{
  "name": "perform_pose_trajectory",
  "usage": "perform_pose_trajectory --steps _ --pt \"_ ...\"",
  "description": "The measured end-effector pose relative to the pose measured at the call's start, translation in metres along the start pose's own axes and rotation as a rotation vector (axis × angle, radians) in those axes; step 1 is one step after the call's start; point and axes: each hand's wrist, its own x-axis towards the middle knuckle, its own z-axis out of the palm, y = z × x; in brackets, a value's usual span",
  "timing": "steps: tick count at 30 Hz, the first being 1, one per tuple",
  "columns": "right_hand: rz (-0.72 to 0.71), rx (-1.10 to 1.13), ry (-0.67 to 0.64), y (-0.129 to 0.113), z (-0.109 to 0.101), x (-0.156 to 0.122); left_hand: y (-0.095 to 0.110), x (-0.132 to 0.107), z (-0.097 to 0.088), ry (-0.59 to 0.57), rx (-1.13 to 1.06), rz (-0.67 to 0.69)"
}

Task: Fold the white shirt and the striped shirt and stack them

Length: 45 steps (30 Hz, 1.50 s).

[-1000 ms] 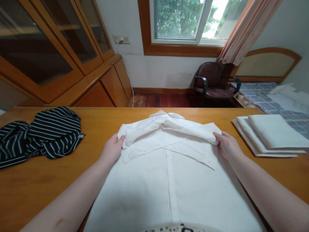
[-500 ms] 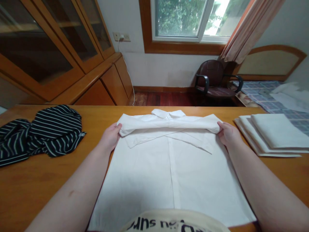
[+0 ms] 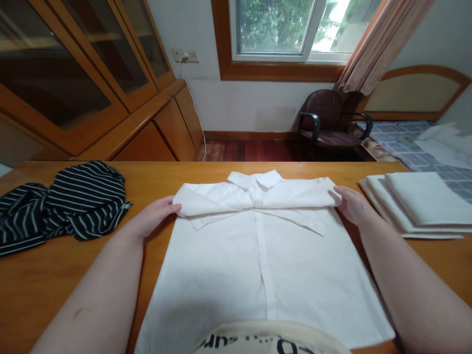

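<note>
Pinching the white shirt [image 3: 239,258] at both upper corners, in the grip of the left hand [image 3: 158,214] left of the frame's centre and in the grip of the right hand [image 3: 352,205] right of centre. Stretched between the two grips across mid-frame, with the collar [image 3: 241,180] slightly above them, and spread on the counter [image 3: 88,273] from there down towards the bottom edge, mostly below both hands, with folded sleeves [image 3: 300,221] partly showing just below the line of the grips.
</note>
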Motion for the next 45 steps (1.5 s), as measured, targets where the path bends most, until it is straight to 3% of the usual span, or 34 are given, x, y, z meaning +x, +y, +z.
perform_pose_trajectory --steps 4,10,13,18,20,24,26,29,33,35,39,42,45 --pt "0.057 -0.142 -0.084 -0.004 -0.009 -0.004 0.0 -0.003 -0.005 -0.102 0.113 -0.022" --pt "0.095 -0.472 -0.121 -0.008 -0.017 -0.005 -0.004 0.003 -0.015 -0.027 0.214 0.044" --pt "0.07 -0.518 -0.14 -0.007 -0.019 -0.004 -0.004 0.003 -0.018 -0.018 0.284 0.067" --pt "-0.027 -0.57 -0.095 -0.002 -0.021 -0.002 0.0 -0.001 -0.016 -0.141 0.322 -0.008" --pt "-0.097 -0.538 -0.006 0.0 -0.02 -0.001 -0.001 -0.001 -0.016 -0.059 0.317 0.012" --pt "-0.21 -0.365 0.194 0.003 -0.011 0.004 -0.008 0.007 -0.01 0.27 0.232 0.129" --pt "-0.195 -0.236 0.206 0.005 -0.006 0.006 -0.01 0.012 -0.002 0.326 0.098 0.153" --pt "-0.129 -0.054 0.139 0.004 0.002 0.007 -0.008 0.014 0.013 0.28 -0.089 0.108" --pt "-0.06 0.026 0.054 -0.004 0.004 0.002 0.005 0.007 0.022 0.088 -0.144 0.072" --pt "-0.04 0.043 -0.007 -0.009 0.001 -0.002 0.009 0.002 0.02 0.01 -0.122 0.055" --pt "-0.011 0.022 -0.145 -0.017 -0.009 -0.011 0.006 -0.004 0.005 -0.028 -0.024 0.049" --pt "0.065 -0.097 -0.24 -0.021 -0.018 -0.018 0.002 -0.006 -0.003 -0.058 0.087 0.054" --pt "0.163 -0.275 -0.365 -0.026 -0.023 -0.023 0.005 -0.009 -0.006 -0.189 0.219 0.082"
